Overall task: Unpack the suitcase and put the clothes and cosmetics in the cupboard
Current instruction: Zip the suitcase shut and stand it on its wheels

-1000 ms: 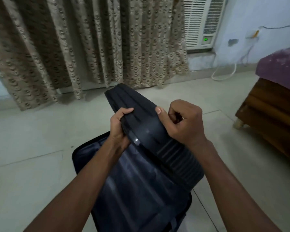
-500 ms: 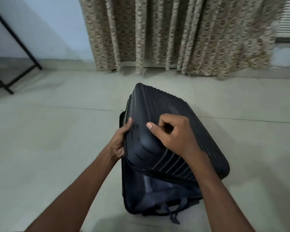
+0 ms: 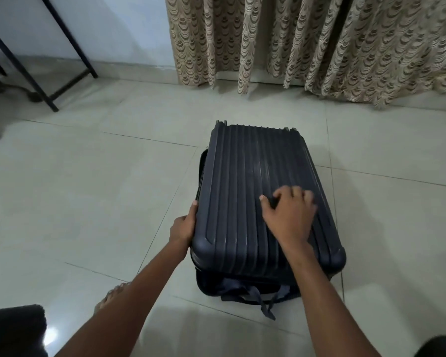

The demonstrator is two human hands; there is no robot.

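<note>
A dark blue ribbed hard-shell suitcase point(image 3: 263, 202) lies flat on a pale tiled floor point(image 3: 88, 202), its upper shell lowered onto the lower half with a narrow gap showing along the near end, where grey fabric straps point(image 3: 258, 297) spill out onto the tiles. The person's left hand point(image 3: 183, 226) grips the near left corner of the upper shell, thumb on the ridged top edge and the other fingers hidden round the side. The right hand point(image 3: 289, 217) rests palm-down on the ribbed lid toward its near right portion, fingers spread and slightly bent, pressing on the surface without grasping anything. Both forearms reach in from the bottom of the head view, with the case directly ahead of and beneath the hands. A bare foot point(image 3: 111, 296) shows under the left forearm. Beyond the case, beige patterned curtains point(image 3: 307, 42) hang to the floor, and the black legs of a metal stand point(image 3: 49, 55) are at far left, well apart from the case.
</note>
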